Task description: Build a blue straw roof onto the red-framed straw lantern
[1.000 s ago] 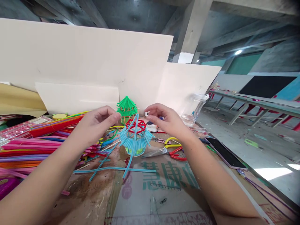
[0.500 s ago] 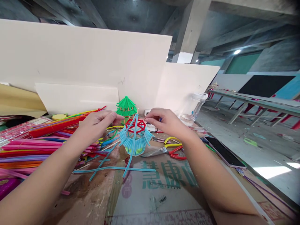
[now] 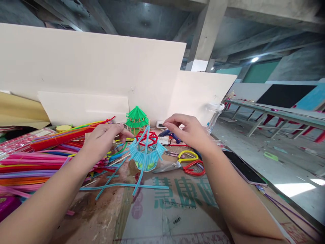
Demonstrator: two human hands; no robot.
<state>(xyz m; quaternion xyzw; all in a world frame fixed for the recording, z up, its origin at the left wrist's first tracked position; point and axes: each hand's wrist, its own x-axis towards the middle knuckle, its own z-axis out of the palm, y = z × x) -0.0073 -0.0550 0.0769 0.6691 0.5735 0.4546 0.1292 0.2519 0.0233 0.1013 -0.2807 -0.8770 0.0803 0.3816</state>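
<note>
A small pavilion model stands between my hands, its pale blue skirt roof [image 3: 157, 154] made of fuzzy stems below a red lattice ring [image 3: 152, 137]. Blue stems [image 3: 145, 149] lean across its front down to the table. My left hand [image 3: 108, 135] is at the model's left, fingertips close to the red ring and nothing visible in them; whether they touch it I cannot tell. Right of the model, my right hand [image 3: 188, 130] hovers with curled fingers, thumb and forefinger slightly apart, nothing seen between them. A green tiered roof [image 3: 137, 118] rises behind.
Bundles of coloured fuzzy stems [image 3: 38, 162] crowd the left. Scissors [image 3: 181, 165] with red and yellow handles, a blue glue gun [image 3: 174, 135], a phone [image 3: 243, 166] and a clear plastic jug [image 3: 214, 115] are on the right. White boards [image 3: 88, 67] stand behind.
My right hand has drawn back to the right, away from the model, uncovering the glue gun. My left hand has stayed beside the model, its fingertips a little lower.
</note>
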